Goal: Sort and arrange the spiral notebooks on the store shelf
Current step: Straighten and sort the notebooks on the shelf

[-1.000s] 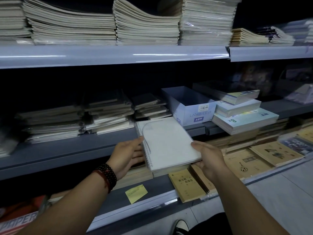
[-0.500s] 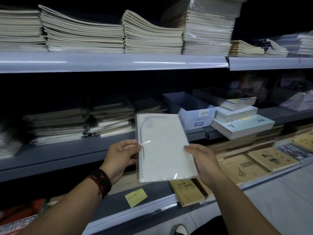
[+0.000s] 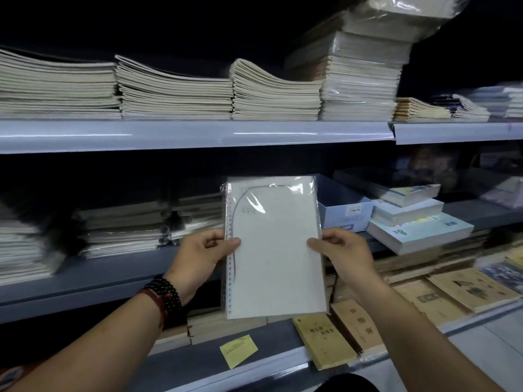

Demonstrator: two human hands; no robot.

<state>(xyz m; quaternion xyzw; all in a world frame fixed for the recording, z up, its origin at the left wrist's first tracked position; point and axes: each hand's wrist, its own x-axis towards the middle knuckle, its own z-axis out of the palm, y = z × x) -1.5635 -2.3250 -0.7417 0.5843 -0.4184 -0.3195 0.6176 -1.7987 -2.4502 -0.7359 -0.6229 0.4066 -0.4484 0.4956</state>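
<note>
Left hand [image 3: 202,257] and right hand [image 3: 343,254] both pinching the spiral notebook [image 3: 276,250]: thumbs on the front cover, fingers behind. Left on the coil edge, right on the open edge, both around mid-height. Held upright in the air, cover toward the camera, spine to the left, sealed in clear wrap. Not resting on anything. Sits in front of the middle shelf [image 3: 113,278], hiding part of the blue box [image 3: 346,213] behind it.

Left of it on the middle shelf: dim stacks of wrapped notebooks [image 3: 121,227], blurred, can't confirm spiral or not. To the right: light-blue pads [image 3: 418,230], piled crooked. On the upper shelf [image 3: 198,134]: piles of soft-cover books [image 3: 175,91], edges curling, plus a tall wrapped bundle [image 3: 365,75] leaning at the top. Bottom shelf: brown booklets [image 3: 322,343] laid flat, yellow sticky note [image 3: 238,350] loose beside them.

Progress, as a judgement: early to mid. One notebook in hand, not yet placed. No tidy spiral row visible anywhere. Left to do: find the matching pile, probably the wrapped stacks on the left, set it down spine-aligned, then square up the rest.
</note>
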